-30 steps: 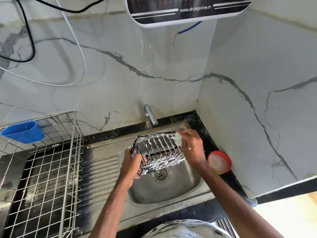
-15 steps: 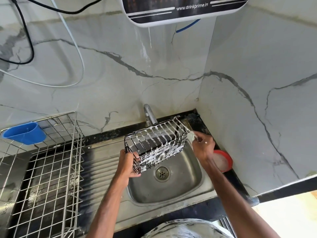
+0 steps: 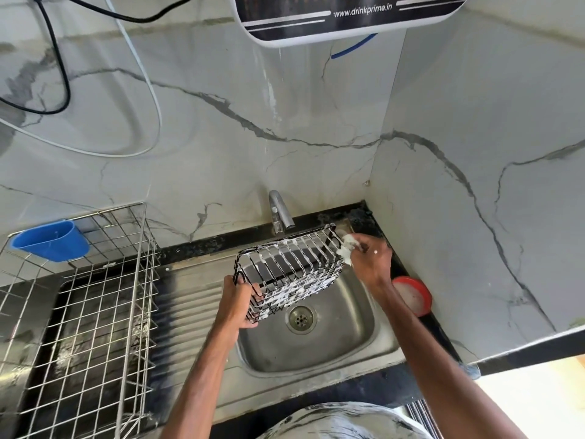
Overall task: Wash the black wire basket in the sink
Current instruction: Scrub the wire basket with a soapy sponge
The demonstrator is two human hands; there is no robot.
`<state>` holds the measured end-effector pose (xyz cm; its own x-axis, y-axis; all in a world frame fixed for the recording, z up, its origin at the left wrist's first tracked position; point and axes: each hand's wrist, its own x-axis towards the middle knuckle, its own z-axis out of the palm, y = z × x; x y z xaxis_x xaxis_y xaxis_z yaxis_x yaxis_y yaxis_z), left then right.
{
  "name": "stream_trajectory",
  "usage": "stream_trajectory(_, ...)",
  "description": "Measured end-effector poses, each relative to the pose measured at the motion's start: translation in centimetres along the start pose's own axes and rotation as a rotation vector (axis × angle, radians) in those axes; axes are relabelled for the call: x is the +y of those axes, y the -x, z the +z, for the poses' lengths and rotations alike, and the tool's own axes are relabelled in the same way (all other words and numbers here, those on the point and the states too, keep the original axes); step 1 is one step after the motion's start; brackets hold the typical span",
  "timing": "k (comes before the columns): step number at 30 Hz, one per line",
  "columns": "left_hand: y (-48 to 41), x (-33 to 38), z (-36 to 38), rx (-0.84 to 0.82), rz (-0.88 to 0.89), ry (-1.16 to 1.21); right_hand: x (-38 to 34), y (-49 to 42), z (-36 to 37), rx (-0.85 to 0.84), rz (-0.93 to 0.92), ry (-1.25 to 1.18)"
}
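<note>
The black wire basket point(image 3: 291, 274), streaked with white soap foam, hangs tilted over the steel sink point(image 3: 316, 346), just below the tap point(image 3: 280, 213). My left hand point(image 3: 237, 304) grips its lower left corner, fingers curled round the wires. My right hand point(image 3: 370, 261) holds a foamy white scrubber point(image 3: 347, 248) against the basket's far right end. No water is visibly running from the tap.
A steel dish rack point(image 3: 95, 305) with a blue plastic cup point(image 3: 50, 240) stands on the left draining board. A red-rimmed soap dish point(image 3: 413, 294) sits on the black counter right of the sink. Marble walls close in behind and on the right; a water purifier point(image 3: 342, 17) hangs above.
The basket has been lifted and turned from lying low in the sink to a raised tilt. My right hand slid from its top to its right end.
</note>
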<state>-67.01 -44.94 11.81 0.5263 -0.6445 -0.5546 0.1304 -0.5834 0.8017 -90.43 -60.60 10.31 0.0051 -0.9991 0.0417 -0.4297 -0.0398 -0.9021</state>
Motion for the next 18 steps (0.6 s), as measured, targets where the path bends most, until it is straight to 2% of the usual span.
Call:
stream_trajectory(4, -0.6, -0.5, -1.0, -0.037, -0.029, 0.013, -0.2, -1.6, -0.8, -0.262, 0.175, -0.121)
stream_trajectory(8, -1.4, -1.4, -1.7, -0.155, -0.015, 0.046, -2.4, -2.2, -2.3, -0.358, 0.252, -0.148)
stream_trajectory(12, -2.8, -3.5, -3.1, -0.344, -0.011, 0.204, -4.5, -2.6, -3.9, -0.552, 0.287, -0.284)
stream_trajectory(18, -3.4, -5.6, -4.2, -0.535, -0.017, 0.48, -6.9, -3.6, -4.9, -0.725, 0.264, -0.236)
